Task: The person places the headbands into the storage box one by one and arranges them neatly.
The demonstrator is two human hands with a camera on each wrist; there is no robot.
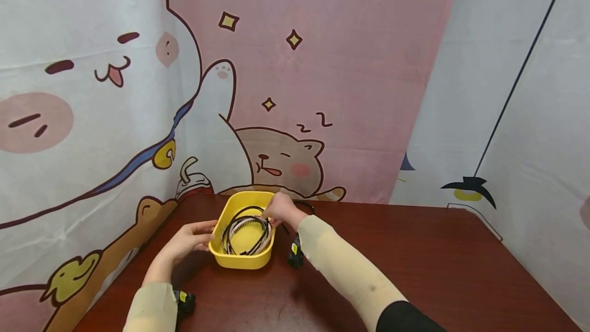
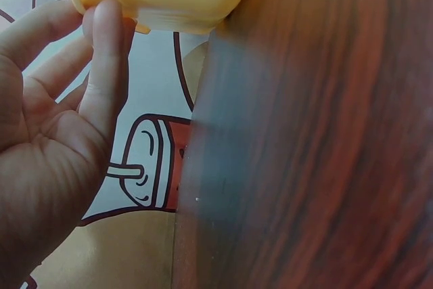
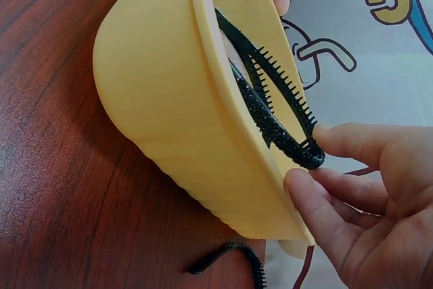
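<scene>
A yellow plastic basket (image 1: 241,262) stands on the table with several headbands (image 1: 237,219) lying loosely in it, some black and toothed, one pale pink. My left hand (image 1: 186,242) holds the basket's left rim, thumb and fingertips at the edge in the left wrist view. Over the basket's right side, my right hand (image 1: 282,209) pinches the end of a black toothed headband (image 3: 281,130). Its thumb lies near the rim in the right wrist view. Another black headband (image 3: 233,248) lies on the table beyond the basket's right side, partly hidden by my right hand in the head view.
The dark reddish wooden table (image 1: 392,260) extends to the right and towards me. Cartoon-printed cloth (image 1: 359,91) hangs directly behind and along the left edge. Black wrist devices (image 1: 295,254) sit under both forearms.
</scene>
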